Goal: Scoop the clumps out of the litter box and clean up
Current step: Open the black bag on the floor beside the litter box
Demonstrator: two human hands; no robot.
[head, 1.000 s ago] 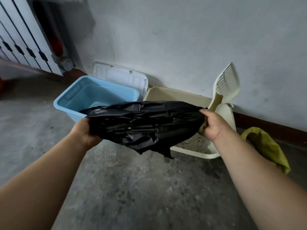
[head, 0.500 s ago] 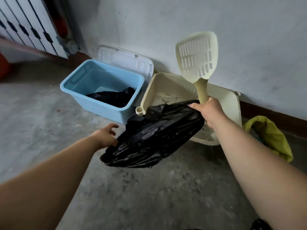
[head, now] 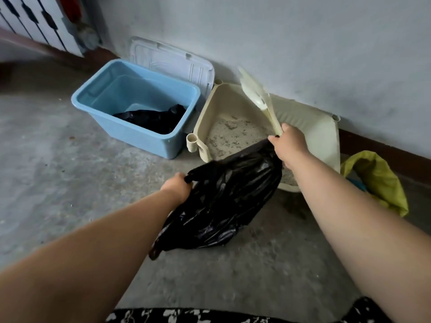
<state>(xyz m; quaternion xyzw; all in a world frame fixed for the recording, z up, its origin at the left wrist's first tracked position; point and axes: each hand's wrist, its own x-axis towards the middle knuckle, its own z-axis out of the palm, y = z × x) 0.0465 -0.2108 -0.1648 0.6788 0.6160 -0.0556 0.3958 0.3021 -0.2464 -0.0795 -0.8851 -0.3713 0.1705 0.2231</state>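
A rough grey concrete floor (head: pixel 58 159) is running up to the foot of a pale wall (head: pixel 303 43). A light-blue rectangular plastic tub (head: pixel 140 141) is sitting on it, open-topped, with a white plastic lid (head: pixel 172 61) standing on edge behind it and leaning on the wall. Just to the tub's right a cream plastic litter box (head: pixel 310 127) is resting on the concrete, and a crumpled yellow-green bag (head: pixel 377 180) is lying near that box's right side.

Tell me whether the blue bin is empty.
No, crumpled black plastic lies at the bottom of the blue bin.
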